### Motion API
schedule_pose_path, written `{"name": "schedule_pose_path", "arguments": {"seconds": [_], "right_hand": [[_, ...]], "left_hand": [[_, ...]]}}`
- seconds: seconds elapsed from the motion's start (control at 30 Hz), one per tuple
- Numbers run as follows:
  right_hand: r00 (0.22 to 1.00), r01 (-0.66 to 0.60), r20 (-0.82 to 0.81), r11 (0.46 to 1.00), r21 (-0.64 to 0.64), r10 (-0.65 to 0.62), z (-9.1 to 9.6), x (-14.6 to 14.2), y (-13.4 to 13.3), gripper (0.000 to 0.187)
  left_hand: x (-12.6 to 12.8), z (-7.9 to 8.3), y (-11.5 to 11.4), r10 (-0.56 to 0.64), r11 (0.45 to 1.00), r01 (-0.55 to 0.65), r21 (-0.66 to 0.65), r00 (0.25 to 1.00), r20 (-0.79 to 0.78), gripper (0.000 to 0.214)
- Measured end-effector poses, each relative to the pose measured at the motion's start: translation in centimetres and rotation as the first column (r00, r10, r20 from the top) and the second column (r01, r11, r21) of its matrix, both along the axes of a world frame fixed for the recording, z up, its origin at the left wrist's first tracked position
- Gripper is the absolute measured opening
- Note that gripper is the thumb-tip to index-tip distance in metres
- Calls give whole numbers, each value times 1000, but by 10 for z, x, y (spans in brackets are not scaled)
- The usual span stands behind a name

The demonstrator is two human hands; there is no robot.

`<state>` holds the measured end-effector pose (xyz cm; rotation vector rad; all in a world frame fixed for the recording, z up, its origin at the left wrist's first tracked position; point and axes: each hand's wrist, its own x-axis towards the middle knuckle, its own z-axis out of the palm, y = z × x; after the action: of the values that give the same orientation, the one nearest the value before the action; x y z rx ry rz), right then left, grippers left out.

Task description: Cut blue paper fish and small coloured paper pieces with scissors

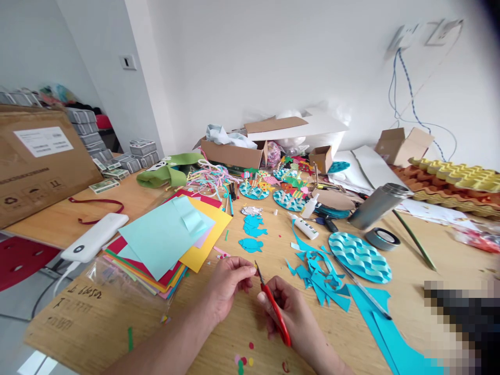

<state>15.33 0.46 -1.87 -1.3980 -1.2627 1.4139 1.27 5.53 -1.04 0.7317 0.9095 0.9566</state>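
Observation:
My right hand point(287, 307) is wrapped round a pair of red-handled scissors point(275, 312), blades pointing up and away from me. Close to the blade tips, the thumb and fingers of my left hand point(230, 284) are pinched together. A tiny yellowish speck shows at that pinch, too small to name. Beyond my hands lie several blue paper fish point(251, 245) in a short column, with a white patterned fish point(252, 210) at its far end. To the right is a heap of blue paper scraps point(322, 276).
Left stands a stack of coloured paper point(156, 239) beside a white power bank point(96, 237). Right are a wavy blue oval point(359, 258), glue bottles point(305, 227), a steel flask point(378, 204) and a tape roll point(383, 238). Paper dots point(244, 360) lie near the front.

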Motion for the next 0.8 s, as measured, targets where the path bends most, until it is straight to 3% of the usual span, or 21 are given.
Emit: {"name": "schedule_pose_path", "arguments": {"seconds": [0.4, 0.67, 0.8], "right_hand": [[1000, 4, -6, 1000, -4, -4, 1, -1, 0, 50], [1000, 20, 10, 999, 28, -21, -13, 1, 0, 49], [1000, 20, 5, 1000, 24, -20, -10, 1, 0, 49]], "left_hand": [[0, 2, -1, -12, 1000, 12, 5, 1000, -13, 19], [1, -1, 0, -20, 1000, 20, 0, 1000, 2, 18], [0, -2, 0, -21, 1000, 21, -7, 1000, 3, 17]]}}
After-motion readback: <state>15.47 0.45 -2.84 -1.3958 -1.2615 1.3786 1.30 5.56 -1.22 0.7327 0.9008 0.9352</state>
